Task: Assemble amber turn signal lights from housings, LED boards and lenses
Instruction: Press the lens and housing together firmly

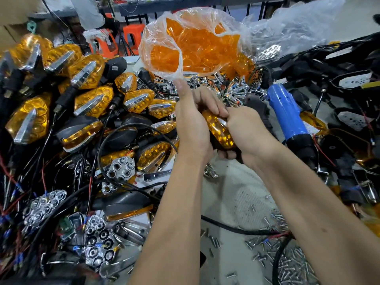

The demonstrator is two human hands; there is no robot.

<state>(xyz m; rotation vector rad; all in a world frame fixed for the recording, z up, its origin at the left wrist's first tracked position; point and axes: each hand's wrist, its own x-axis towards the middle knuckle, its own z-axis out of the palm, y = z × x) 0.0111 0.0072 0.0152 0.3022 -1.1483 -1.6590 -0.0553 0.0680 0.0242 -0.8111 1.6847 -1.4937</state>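
Seating amber lens (220, 130) onto black housing (213, 144), both gripped mid-surface between left hand (192, 128) and right hand (246, 130).

Press evenly around lens rim, thumbs opposed, until edges sit flush; keep trailing wire (236, 228) clear of seam. Screws (287, 262) near surface's right front edge for fastening. White label on foam-capped unit (115, 67): print illegible. No brand readable.

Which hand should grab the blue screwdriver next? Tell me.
Probably the right hand: the blue screwdriver lies just to its right, while the left hand sits farther away, gripping the amber light.
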